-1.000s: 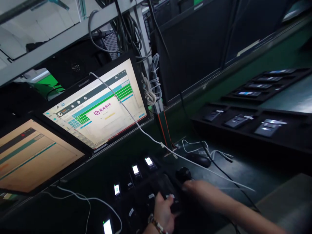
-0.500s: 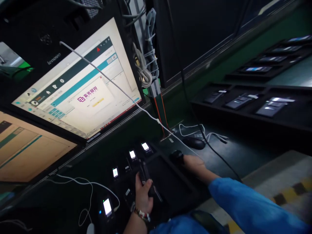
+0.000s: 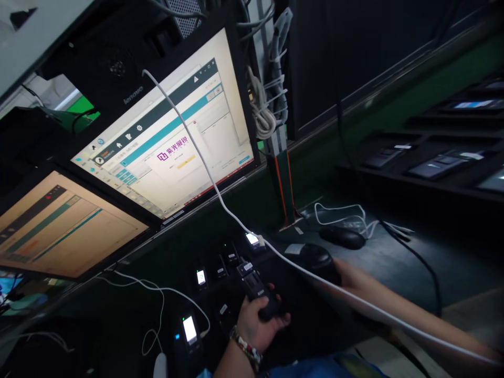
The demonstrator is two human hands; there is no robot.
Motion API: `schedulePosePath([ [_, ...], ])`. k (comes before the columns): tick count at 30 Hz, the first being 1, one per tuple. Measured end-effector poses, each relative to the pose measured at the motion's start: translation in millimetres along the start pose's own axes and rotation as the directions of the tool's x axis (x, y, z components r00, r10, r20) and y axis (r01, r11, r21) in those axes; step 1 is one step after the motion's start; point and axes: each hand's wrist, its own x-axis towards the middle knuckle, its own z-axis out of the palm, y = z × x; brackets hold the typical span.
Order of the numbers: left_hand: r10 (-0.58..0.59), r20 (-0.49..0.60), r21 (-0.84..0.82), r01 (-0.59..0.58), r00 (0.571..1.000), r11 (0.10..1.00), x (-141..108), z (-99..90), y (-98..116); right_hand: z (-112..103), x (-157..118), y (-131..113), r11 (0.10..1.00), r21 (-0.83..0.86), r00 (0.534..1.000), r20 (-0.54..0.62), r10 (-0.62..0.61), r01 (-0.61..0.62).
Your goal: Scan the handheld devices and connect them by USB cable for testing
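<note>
My left hand (image 3: 255, 325), with a beaded bracelet at the wrist, grips a small black phone-like device (image 3: 258, 291) and holds it just above a dark fixture. Several similar devices with lit screens (image 3: 190, 329) stand in that fixture around it. My right hand (image 3: 350, 278) reaches out to the right and rests on a black mouse (image 3: 317, 259) on the dark bench top. A white cable (image 3: 205, 168) runs down across the monitor and over my right forearm.
Two lit monitors, one showing software windows (image 3: 173, 147) and one an orange display (image 3: 63, 231), lean at the back left. A second black mouse (image 3: 342, 237) with white cable lies farther back. Black trays (image 3: 394, 173) holding dark devices line the right. Cable bundles (image 3: 263, 105) hang behind.
The view has shifted left and down. My left hand has lifted the black device out toward me. My right hand stays on the mouse, its blue sleeve now out of sight.
</note>
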Motion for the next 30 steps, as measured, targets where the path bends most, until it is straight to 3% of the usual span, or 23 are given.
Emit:
schedulePosePath([
  [3, 0.009, -0.005, 0.144, -0.008, 1.000, 0.990, -1.2, -0.4, -0.7, 14.2, -28.8, -26.0, 0.989, 0.149, 0.986, 0.163, -0.041, 0.016],
  [7, 0.039, -0.046, 0.204, -0.029, 0.998, 0.979, -4.1, 0.5, 1.4, 24.5, -51.3, -57.2, 0.980, 0.200, 0.972, 0.235, -0.023, -0.026],
  [11, 0.029, -0.042, 0.214, -0.019, 0.999, 0.977, -6.0, -0.5, 1.8, 29.3, -57.5, -64.9, 0.978, 0.207, 0.976, 0.209, -0.058, 0.014],
  [18, 0.035, -0.017, 0.277, -0.029, 0.999, 0.960, -8.3, -0.4, 1.0, 36.5, -56.7, -53.3, 0.963, 0.267, 0.996, 0.076, -0.045, 0.023],
  [30, 0.035, 0.050, 0.339, -0.050, 0.998, 0.940, -8.6, -3.0, 0.5, 24.0, -56.4, -73.2, 0.971, 0.237, 0.994, 0.098, -0.039, 0.014],
])
